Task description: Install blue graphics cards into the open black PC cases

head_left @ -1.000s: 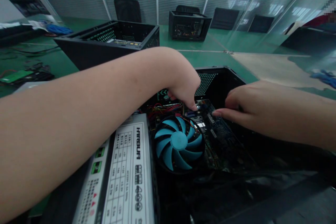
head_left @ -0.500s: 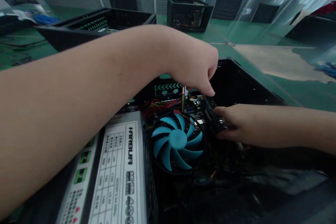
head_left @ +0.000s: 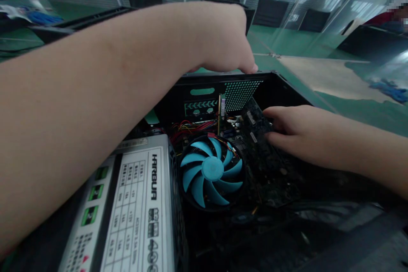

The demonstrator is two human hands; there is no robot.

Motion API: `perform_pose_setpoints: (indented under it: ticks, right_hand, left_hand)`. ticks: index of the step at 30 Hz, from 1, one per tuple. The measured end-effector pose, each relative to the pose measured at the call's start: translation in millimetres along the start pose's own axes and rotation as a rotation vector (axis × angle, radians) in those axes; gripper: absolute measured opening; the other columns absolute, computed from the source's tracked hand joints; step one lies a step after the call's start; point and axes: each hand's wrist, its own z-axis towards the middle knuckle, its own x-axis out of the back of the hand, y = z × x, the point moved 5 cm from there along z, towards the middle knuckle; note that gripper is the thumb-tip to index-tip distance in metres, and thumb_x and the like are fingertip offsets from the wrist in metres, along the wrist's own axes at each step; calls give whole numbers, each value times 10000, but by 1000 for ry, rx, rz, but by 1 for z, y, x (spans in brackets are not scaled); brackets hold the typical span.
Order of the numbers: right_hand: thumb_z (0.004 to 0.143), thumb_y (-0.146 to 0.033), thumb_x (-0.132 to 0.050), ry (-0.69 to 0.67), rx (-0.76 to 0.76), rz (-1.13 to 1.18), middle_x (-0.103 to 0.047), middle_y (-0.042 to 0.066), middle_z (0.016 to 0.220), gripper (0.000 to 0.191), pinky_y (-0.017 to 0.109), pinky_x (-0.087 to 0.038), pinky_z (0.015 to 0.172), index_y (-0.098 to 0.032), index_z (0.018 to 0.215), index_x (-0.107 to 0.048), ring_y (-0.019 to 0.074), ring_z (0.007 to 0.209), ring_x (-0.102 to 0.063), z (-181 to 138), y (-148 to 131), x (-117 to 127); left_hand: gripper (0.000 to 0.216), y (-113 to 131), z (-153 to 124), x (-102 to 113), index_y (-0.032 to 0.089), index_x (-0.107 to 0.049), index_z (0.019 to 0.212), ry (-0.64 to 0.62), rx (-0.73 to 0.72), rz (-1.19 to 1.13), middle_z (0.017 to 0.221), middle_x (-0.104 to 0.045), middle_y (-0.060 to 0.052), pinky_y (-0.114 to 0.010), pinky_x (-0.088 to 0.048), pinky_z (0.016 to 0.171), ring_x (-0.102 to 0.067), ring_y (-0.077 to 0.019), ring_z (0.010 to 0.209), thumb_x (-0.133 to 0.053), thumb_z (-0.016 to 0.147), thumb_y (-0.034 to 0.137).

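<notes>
An opened black computer case point(head_left: 295, 87) lies before me. My left hand point(head_left: 225, 36) reaches across to its far rim, thumb on the edge and the other fingers mostly hidden behind the hand. Inside the case, my right hand point(head_left: 287, 129) pinches the right edge of a dark circuit board point(head_left: 255, 138), which stands tilted. Left of that board is a cooling fan point(head_left: 212, 168) with blue blades. A memory stick point(head_left: 221, 112) stands upright behind the fan. The silver power supply point(head_left: 137, 208) with a printed label fills the near left.
Red and yellow wires point(head_left: 194, 128) run between power supply and memory stick. Black cables and dim parts lie at the lower right. Another black case point(head_left: 47, 34) stands behind my left forearm. Chairs point(head_left: 270, 12) line the glass wall; a person's red sleeve point(head_left: 384, 17) shows far right.
My left hand has risen from inside the case to its far rim. The circuit board has turned, showing more of its face, and my right hand has shifted up along it.
</notes>
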Motion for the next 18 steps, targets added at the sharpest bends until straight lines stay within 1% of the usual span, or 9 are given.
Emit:
perform_pose_setpoints:
  ticks: [2, 3, 6, 10, 14, 18]
  right_hand:
    - [1049, -299, -579, -6, -12, -6, -829, 162, 1098, 325, 451, -551, 835, -184, 1305, -743, 369, 976, -794, -1, 0, 0]
    - [1063, -307, -558, -21, -18, -34, -831, 176, 1140, 349, 465, -555, 856, -181, 1338, -731, 391, 1024, -798, -2, 0, -1]
    - [1096, -331, -499, -76, -17, -121, -823, 206, 1209, 383, 478, -553, 863, -166, 1379, -696, 424, 1106, -800, -2, -1, -6]
    - [1108, -331, -495, -132, 23, -146, -828, 170, 1149, 310, 453, -547, 859, -187, 1292, -698, 375, 1065, -809, -3, -1, -10]
    - [1100, -355, -575, -194, 73, -113, -839, 159, 1165, 272, 432, -550, 852, -191, 1266, -714, 348, 1053, -816, -4, 0, -14]
    - [1093, -384, -639, -231, 119, -60, -834, 147, 1148, 254, 397, -547, 806, -192, 1243, -710, 315, 1014, -809, -2, 2, -18]
  left_hand:
    - [704, -2, 2, 0, 89, -820, 1377, 22, -3, 37, 1103, -795, -172, -665, -616, 1071, -790, -452, 1103, -732, 967, 655]
    - [706, -4, 3, 0, 82, -817, 1380, 26, 7, 33, 1119, -797, -181, -665, -625, 1050, -794, -460, 1094, -734, 967, 649]
    - [651, -3, 3, -1, 82, -823, 1348, 16, 3, 15, 1174, -804, -190, -646, -620, 1072, -789, -451, 1131, -745, 980, 613]
    - [641, -2, 3, -4, 119, -811, 1401, -30, -16, 8, 1247, -820, -178, -620, -590, 1130, -779, -411, 1154, -729, 998, 609]
    - [652, -3, 8, -11, 165, -814, 1420, -80, -32, 38, 1349, -816, -174, -579, -547, 1207, -743, -417, 1277, -721, 989, 644]
    - [678, -3, 11, -18, 237, -792, 1484, -138, -9, 43, 1364, -824, -136, -535, -555, 1205, -732, -417, 1331, -759, 958, 664]
